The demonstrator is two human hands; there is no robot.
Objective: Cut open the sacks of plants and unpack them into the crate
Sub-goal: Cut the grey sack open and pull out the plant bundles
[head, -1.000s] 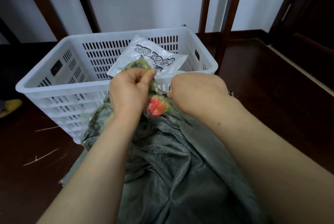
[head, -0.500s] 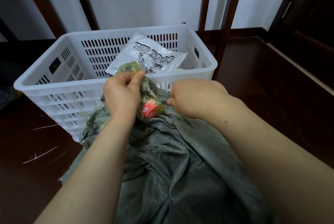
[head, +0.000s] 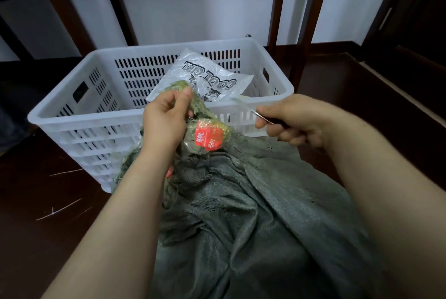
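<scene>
A grey-green woven sack (head: 253,214) lies in front of me, its bunched neck raised toward the white slatted crate (head: 79,115). My left hand (head: 166,120) grips the top of that neck, where red tape (head: 208,138) with white characters wraps it. To the right of the tape, my right hand (head: 289,121) holds a small knife (head: 264,118) with a dark handle, its blade pointing left toward the neck. A crumpled clear plastic bag (head: 207,79) printed "COOL GIRL" lies inside the crate.
The crate stands on a dark wooden floor (head: 48,202) with a few pale straw-like bits on it. Dark wooden posts (head: 311,9) rise behind the crate against a white wall. A dark raised ledge (head: 398,86) runs along the right.
My right hand has pulled away to the right of the sack neck, and the knife now shows in it. My left hand has kept its grip on the neck.
</scene>
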